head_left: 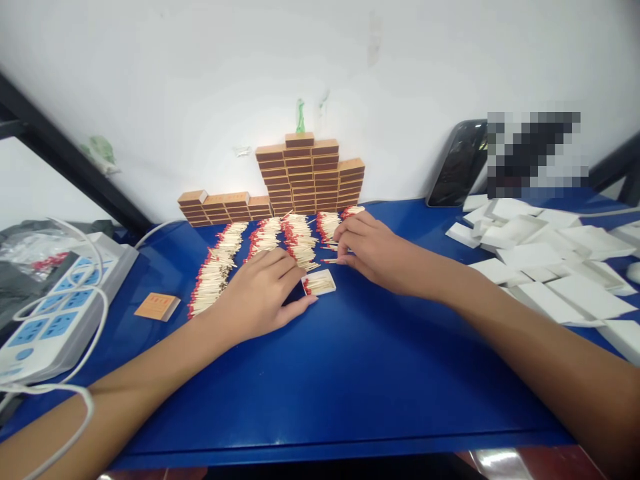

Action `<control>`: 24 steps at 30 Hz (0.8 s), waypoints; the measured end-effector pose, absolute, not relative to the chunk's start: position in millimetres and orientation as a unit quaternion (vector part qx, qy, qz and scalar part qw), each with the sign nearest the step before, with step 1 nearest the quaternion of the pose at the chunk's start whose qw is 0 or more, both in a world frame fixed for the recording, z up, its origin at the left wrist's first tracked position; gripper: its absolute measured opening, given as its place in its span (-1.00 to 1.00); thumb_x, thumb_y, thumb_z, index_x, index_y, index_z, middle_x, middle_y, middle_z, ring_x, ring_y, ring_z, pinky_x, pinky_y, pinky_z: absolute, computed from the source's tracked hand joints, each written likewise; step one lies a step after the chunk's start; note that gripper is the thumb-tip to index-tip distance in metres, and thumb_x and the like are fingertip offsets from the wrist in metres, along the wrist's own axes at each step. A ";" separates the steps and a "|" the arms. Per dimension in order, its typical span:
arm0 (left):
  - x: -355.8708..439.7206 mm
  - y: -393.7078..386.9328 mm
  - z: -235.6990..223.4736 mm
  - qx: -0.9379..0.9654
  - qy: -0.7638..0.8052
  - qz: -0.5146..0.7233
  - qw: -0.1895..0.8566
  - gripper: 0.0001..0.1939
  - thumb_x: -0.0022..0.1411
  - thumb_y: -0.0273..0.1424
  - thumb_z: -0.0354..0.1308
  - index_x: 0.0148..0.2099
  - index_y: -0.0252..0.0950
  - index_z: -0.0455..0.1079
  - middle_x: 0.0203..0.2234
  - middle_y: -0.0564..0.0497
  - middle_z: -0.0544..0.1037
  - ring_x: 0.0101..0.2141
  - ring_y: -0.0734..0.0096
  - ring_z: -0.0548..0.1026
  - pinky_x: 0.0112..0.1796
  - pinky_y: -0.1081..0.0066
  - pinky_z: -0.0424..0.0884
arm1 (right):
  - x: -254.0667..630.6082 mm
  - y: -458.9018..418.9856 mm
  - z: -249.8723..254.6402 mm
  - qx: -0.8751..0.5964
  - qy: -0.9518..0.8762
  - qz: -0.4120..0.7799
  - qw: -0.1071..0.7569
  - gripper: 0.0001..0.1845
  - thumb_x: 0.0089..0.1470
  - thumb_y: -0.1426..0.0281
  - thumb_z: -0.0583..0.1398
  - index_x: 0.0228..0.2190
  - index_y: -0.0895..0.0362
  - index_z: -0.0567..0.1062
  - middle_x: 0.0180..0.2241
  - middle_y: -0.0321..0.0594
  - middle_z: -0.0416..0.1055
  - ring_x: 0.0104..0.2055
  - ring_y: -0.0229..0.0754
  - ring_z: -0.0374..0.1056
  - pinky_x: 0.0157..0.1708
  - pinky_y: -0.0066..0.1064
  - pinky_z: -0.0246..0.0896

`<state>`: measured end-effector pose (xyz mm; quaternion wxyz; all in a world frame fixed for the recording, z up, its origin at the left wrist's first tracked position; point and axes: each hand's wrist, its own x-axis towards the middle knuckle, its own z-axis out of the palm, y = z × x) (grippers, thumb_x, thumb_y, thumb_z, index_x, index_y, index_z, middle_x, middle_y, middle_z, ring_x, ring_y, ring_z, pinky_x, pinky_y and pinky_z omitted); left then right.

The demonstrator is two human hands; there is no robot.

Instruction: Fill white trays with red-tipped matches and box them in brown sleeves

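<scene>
My left hand (267, 290) has its thumb and fingers closed around the left end of a small white matchbox tray (327, 291). The tray lies on the blue table and has some red-tipped matches in it. To the right of it, my right hand (367, 250) is closed in a pinch on a few matches (330, 261), their red heads pointing left. Rows of loose matches (300, 243) lie behind and between my hands. One row (213, 277) curves down past my left forearm. Both palms are hidden.
Stacked matchboxes (300, 180) stand against the wall. A single orange matchbox cover (156, 307) lies at the left, near a power strip (55, 313) with white cables. White trays (545, 260) are heaped at the right. A phone (457, 163) leans on the wall.
</scene>
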<state>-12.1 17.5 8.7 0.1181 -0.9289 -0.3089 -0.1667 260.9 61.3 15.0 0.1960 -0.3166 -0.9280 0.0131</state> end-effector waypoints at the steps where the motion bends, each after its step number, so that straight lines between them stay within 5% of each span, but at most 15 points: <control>1: -12.2 17.6 8.4 -0.929 -0.309 -0.166 0.119 -0.62 0.52 -0.13 0.14 0.07 -0.35 0.53 -0.22 -0.15 0.61 -0.11 0.08 0.54 -0.07 0.12 0.50 | 258.6 58.6 16.5 -0.312 -0.927 0.025 0.207 -0.74 0.45 0.36 0.08 -0.28 0.10 0.50 -0.09 0.07 0.47 0.02 0.13 0.28 0.04 -0.01 0.24; 9: -12.0 18.1 8.4 -0.931 -0.303 -0.168 0.114 -0.64 0.52 -0.13 0.13 -0.09 -0.35 0.53 -0.23 -0.14 0.60 -0.13 0.09 0.53 -0.09 0.14 0.49 | 235.8 38.6 8.2 -0.266 -0.935 0.064 0.226 -0.80 0.44 0.44 0.11 -0.28 0.11 0.48 -0.10 0.05 0.48 0.03 0.10 0.32 0.06 -0.01 0.29; 24: -11.9 18.1 7.8 -0.933 -0.300 -0.169 0.102 -0.62 0.54 -0.13 0.11 -0.01 -0.37 0.53 -0.22 -0.14 0.61 -0.12 0.10 0.53 -0.05 0.12 0.51 | 241.0 38.5 14.8 -0.276 -0.937 0.096 0.193 -0.85 0.37 0.48 0.16 -0.28 0.14 0.51 -0.18 -0.03 0.48 -0.04 0.02 0.34 0.05 -0.09 0.29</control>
